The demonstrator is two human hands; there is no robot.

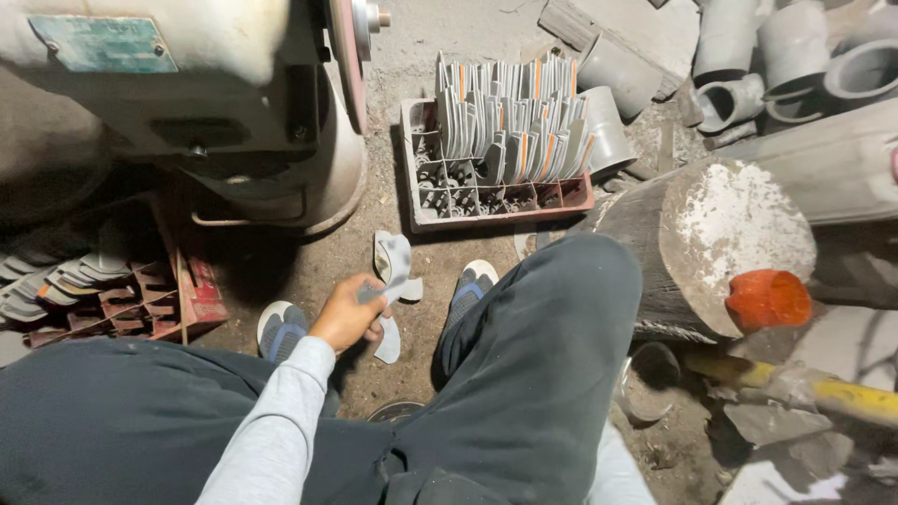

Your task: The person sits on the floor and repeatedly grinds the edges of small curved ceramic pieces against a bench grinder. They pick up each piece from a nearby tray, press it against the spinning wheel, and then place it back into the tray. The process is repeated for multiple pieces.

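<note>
The left hand (348, 313) has its fingers closed around a grey shoe-sole piece (394, 265), held above the dirt floor (393, 75) between the feet, long axis upright, tip toward the crate (426, 213). The right hand is hidden.

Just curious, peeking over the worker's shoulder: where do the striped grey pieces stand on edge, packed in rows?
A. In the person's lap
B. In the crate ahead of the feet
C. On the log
B: the pieces stand upright in the crate, beyond the shoes.
</note>
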